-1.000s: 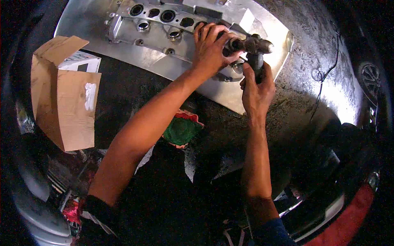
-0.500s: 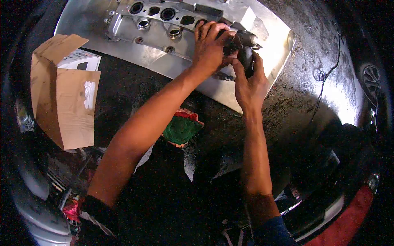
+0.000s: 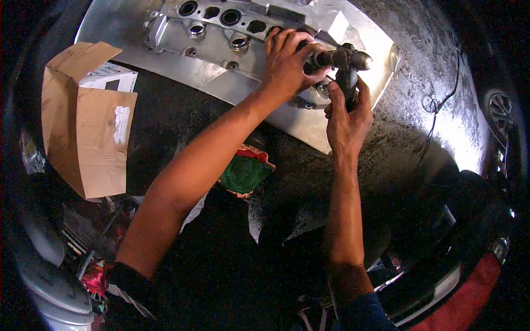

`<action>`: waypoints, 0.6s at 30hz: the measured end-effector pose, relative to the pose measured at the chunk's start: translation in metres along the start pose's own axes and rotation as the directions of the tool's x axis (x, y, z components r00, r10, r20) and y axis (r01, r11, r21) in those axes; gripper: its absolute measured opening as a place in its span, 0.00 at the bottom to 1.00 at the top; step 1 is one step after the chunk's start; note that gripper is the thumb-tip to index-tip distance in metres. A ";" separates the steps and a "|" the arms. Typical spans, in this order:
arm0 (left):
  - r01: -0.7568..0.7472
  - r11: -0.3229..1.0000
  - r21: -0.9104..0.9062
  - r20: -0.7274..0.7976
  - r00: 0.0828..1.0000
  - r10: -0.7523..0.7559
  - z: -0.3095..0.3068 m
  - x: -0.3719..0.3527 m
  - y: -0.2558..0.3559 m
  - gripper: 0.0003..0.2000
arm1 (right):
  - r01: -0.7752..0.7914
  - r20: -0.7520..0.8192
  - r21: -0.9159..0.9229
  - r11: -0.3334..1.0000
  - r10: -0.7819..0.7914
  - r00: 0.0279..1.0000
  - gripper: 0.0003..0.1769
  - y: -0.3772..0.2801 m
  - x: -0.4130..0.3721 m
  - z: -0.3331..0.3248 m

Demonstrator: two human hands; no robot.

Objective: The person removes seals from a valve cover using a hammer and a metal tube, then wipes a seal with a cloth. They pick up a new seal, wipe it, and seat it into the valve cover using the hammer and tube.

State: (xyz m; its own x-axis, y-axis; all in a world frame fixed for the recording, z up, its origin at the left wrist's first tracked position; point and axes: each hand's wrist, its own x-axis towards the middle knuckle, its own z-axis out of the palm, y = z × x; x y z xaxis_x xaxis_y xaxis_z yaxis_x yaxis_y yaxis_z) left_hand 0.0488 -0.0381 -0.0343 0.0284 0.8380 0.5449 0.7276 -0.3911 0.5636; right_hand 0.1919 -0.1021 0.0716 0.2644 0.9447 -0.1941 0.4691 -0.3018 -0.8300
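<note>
A metal engine cover (image 3: 215,47) with round ports lies on a silvery metal sheet (image 3: 193,80) at the top. My left hand (image 3: 288,60) has its fingers wrapped round a dark cylindrical part (image 3: 313,60) over the cover's right end. My right hand (image 3: 350,118) grips the dark handle of a tool (image 3: 348,83). That tool's metal head (image 3: 353,57) points right, and its other side meets the part in my left hand. Where the two touch is partly hidden by my left fingers.
An open cardboard box (image 3: 105,146) with a white printed box (image 3: 118,80) inside stands at the left. Green and red cloth (image 3: 245,171) lies below my left forearm. A thin cable (image 3: 441,102) and a wheel (image 3: 498,110) show at the right.
The tool head and my right hand have moved right and slightly down, so more of the head shows. My left hand stays round the dark part, with its fingers shifted a little.
</note>
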 end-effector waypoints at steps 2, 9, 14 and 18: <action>-0.011 1.000 -0.002 -0.015 1.000 0.011 0.000 0.000 0.000 0.25 | 0.023 0.003 0.023 0.999 -0.023 1.000 0.29 0.006 0.000 0.003; -0.002 0.998 -0.069 0.007 1.000 0.003 -0.004 0.000 0.001 0.25 | 0.032 0.029 -0.109 0.994 -0.029 0.999 0.30 0.006 -0.001 0.006; -0.015 0.997 -0.069 0.023 1.000 0.017 -0.002 -0.004 -0.004 0.26 | 0.155 0.070 -0.183 0.971 -0.144 0.987 0.30 0.006 0.001 0.011; 0.025 0.998 -0.058 0.069 0.997 -0.021 -0.005 -0.002 -0.002 0.25 | 0.221 0.079 -0.260 0.940 -0.208 0.975 0.31 0.009 0.002 0.012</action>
State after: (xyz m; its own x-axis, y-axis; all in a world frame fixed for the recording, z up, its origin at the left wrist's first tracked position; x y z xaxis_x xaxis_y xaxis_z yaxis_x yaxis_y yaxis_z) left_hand 0.0443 -0.0407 -0.0332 0.0602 0.8703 0.4888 0.6868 -0.3914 0.6124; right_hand 0.1868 -0.1008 0.0579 0.0937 0.9939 -0.0582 0.7184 -0.1080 -0.6872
